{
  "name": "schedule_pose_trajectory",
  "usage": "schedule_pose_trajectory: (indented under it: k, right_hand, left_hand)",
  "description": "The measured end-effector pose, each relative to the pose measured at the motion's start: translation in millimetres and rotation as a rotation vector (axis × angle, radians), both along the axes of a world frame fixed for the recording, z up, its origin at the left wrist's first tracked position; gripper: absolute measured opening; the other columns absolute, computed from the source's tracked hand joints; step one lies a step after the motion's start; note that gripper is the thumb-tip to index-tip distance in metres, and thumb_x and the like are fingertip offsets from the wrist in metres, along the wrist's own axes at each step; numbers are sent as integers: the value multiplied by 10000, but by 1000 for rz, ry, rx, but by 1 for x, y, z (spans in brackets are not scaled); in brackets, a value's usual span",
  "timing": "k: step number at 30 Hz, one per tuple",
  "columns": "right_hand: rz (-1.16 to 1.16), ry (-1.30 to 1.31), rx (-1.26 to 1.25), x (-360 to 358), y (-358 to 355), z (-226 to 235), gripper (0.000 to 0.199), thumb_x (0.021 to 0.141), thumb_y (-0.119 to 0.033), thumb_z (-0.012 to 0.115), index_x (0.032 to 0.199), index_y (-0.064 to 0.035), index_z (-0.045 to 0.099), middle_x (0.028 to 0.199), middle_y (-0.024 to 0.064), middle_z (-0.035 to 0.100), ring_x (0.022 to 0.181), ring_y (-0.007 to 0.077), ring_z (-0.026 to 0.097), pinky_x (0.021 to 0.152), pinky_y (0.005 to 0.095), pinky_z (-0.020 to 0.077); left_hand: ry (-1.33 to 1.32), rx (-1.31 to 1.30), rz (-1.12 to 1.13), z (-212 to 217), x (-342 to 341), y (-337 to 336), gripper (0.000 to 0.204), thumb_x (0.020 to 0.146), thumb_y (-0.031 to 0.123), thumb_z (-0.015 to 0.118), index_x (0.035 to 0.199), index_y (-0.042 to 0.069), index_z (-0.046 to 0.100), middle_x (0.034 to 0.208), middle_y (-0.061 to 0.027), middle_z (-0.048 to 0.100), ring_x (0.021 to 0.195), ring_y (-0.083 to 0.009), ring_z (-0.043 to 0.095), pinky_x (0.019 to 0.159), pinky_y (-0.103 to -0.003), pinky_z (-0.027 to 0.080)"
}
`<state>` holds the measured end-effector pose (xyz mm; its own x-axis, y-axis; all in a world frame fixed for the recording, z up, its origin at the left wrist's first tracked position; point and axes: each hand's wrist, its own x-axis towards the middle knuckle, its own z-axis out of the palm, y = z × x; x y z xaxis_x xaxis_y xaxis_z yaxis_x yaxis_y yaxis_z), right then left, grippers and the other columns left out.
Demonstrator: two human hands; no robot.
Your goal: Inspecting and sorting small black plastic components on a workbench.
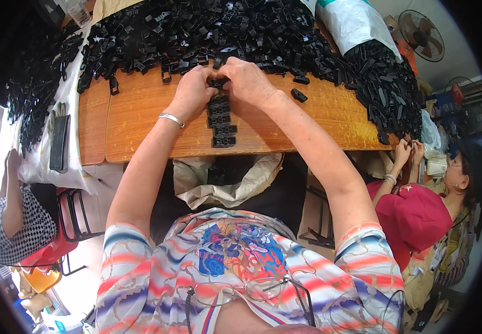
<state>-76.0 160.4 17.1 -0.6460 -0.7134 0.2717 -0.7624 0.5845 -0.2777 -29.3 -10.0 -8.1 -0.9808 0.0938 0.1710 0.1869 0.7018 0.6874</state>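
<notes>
A short row of small black plastic parts [224, 141] runs away from the table's near edge, laid side by side. At its far end my left hand [192, 92] is closed, its fingertips on a black plastic part that they mostly cover. My right hand [247, 82] meets it from the other side, fingers bent and pinched at the same spot. A dark piece [217, 63] shows just beyond the fingertips. What exactly lies between the right fingers is hidden.
A big heap of black plastic parts [196, 33] covers the far side of the wooden table [157, 119]. Loose parts [299, 95] lie right of my hands. An open woven sack [235, 192] is at my lap. Co-workers [413, 217] sit at both sides.
</notes>
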Motion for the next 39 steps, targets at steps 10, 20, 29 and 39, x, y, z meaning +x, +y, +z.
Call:
schedule_pose_trajectory:
  k: [10,20,29,39]
  right_hand:
    - [-29,-39,23,-3,1,-1,203,733,-85,761,931,-50,731,959,168,670,882,327,664,785,376,544]
    - [-242,-851,-229,-18,9,-9,250,768,-77,794,980,3,688,767,32,653,669,106,617,617,253,539]
    - [-17,-596,-316,19,24,-25,257,850,-159,710,1038,14,689,890,112,706,824,202,670,776,323,528]
    - [67,-337,-300,89,47,-24,202,845,-136,684,1019,-35,690,940,137,645,900,294,633,796,364,503]
  left_hand:
    - [-270,457,-84,10,-1,-8,207,818,72,715,996,-30,688,914,-83,675,773,-124,624,716,-279,519]
    - [-176,114,28,2,-20,-9,233,796,197,748,864,-12,670,765,-119,676,706,-212,642,678,-329,511]
    - [-31,71,62,-10,35,-1,248,865,214,689,932,-25,674,818,-94,685,712,-159,633,689,-307,512]
    - [52,114,-20,1,117,10,173,860,89,643,1011,13,684,902,-126,648,827,-259,654,751,-338,511]
